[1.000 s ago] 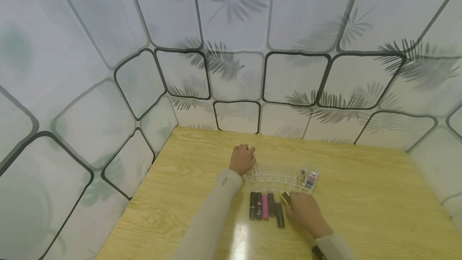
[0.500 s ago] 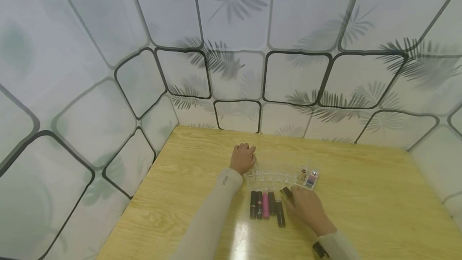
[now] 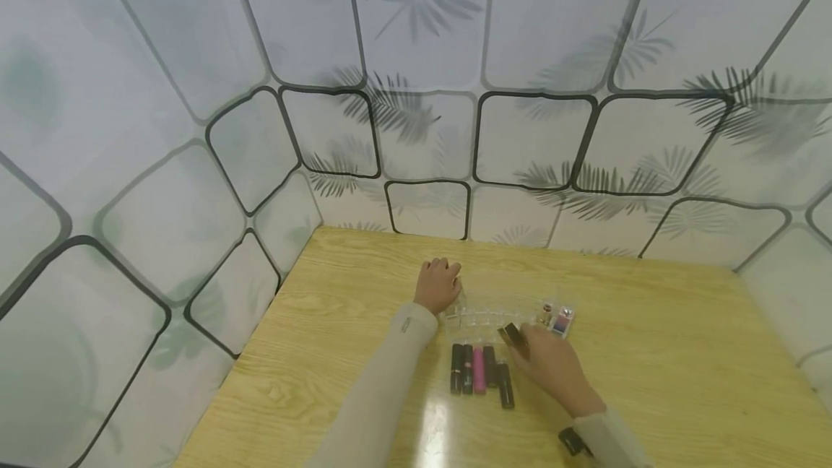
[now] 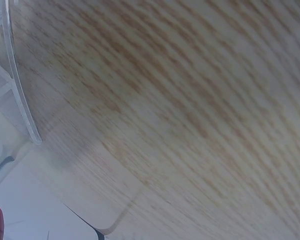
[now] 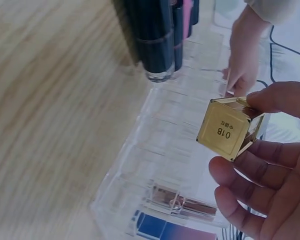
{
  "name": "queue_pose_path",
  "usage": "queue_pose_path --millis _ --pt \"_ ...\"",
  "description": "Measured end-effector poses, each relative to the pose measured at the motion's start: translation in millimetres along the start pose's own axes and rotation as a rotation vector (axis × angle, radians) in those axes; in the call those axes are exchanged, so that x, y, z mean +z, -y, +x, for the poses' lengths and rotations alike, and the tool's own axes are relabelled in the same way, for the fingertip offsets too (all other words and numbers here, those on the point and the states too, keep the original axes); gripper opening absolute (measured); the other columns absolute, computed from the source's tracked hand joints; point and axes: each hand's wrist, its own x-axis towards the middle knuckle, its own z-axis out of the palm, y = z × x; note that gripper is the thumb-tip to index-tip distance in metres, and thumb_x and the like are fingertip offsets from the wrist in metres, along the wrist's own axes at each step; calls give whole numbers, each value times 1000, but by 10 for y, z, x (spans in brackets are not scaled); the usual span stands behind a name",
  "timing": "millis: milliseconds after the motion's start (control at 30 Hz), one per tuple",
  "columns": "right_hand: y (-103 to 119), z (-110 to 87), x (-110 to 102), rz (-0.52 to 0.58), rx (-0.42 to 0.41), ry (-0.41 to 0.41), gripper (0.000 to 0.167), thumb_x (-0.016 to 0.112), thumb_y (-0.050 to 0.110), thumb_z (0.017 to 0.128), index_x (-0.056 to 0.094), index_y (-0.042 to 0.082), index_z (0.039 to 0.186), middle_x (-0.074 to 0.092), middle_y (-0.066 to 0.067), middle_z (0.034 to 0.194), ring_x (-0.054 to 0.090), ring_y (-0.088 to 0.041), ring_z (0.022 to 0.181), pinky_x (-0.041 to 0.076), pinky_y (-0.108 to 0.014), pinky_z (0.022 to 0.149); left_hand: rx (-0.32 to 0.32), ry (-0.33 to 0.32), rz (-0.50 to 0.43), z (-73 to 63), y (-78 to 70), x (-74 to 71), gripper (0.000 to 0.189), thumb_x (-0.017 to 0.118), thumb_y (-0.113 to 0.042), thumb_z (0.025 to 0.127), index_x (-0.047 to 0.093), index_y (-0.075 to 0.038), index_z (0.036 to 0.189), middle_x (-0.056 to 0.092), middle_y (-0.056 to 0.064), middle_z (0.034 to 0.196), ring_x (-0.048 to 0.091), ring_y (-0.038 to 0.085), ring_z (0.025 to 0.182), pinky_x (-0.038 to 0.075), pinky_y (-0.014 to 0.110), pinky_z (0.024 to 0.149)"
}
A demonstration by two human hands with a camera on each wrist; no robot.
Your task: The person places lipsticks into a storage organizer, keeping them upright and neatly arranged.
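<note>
My right hand (image 3: 552, 363) pinches a lipstick (image 5: 222, 130) between thumb and fingers. The tube is black and gold in the head view; its square gold base, marked 01B, shows in the right wrist view. It is above the front edge of a clear compartmented organizer (image 3: 484, 320). At the organizer's left end, my left hand (image 3: 438, 286) grips the edge with curled fingers. Before the organizer lie several lipsticks: dark ones, a pink tube (image 3: 479, 370) among them, and a black tube (image 3: 505, 385) at the right, slightly askew.
Two items stand in the organizer's right end: a small brownish-gold tube (image 3: 544, 313) and a blue-and-pink tube (image 3: 562, 320). The wooden table (image 3: 682, 352) meets a patterned wall (image 3: 533, 215) behind. A black device (image 3: 572, 442) sits at the right sleeve.
My right hand has moved a little away from me with the lipstick, from beside the row to above the organizer's front, and the lipstick's tilt has changed. The left hand stays put.
</note>
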Motion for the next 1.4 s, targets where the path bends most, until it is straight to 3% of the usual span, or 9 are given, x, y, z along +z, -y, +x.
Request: queue_pose_path --millis 233,633,1033,1400 --pt "39 100 -72 36 14 -47 21 71 17 78 52 10 73 45 6 57 36 -3 47 30 -12 42 2 -16 5 0 3 -5 12 54 -24 88 63 -19 95 61 0 82 57 15 74 46 33 72" --pt "88 214 -179 124 58 -113 20 72 17 77 61 3 86 61 -1 67 40 -2 49 34 -15 42 0 -9 12 6 4 24 11 56 -25 89 62 -19 96 61 0 83 56 15 75 46 34 74" --pt "113 299 -243 156 94 -101 21 71 16 79 62 1 90 63 -5 71 51 -8 58 42 -22 50 -8 18 -4 -4 -4 14 10 56 -24 89 61 -19 95 61 -1 83 56 15 75 45 34 74" --pt "89 324 -243 174 101 -121 22 71 17 79 61 1 91 62 -4 71 52 -9 59 42 -21 52 -5 9 -3 -6 -2 5 10 55 -25 89 62 -20 95 61 -1 84 56 15 76 45 34 75"
